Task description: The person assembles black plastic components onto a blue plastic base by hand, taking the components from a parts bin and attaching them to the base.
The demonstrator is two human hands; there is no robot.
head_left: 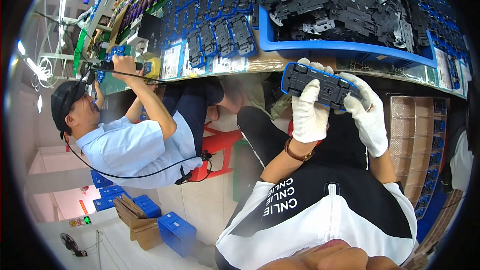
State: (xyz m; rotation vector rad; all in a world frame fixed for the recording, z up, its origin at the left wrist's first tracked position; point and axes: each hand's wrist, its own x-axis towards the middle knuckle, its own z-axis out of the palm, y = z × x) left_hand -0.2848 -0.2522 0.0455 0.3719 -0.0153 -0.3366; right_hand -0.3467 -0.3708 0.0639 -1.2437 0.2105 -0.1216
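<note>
toy car [322, 88]: black moulded underside up, blue body edge showing, gripped between both hands | left hand [309, 115]: white-gloved, thumb across underside, fingers behind; right hand [366, 112]: white-gloved, curled round the right end | pale mark on underside, too small to read; white lettering on shirt [370, 205], below the grip; blue bin [320, 45] beyond it

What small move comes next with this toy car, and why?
Perhaps press the black base gently with your left thumb, which lies on it: the toy car is held underside up between left hand and right hand. Seating can't be judged.
</note>
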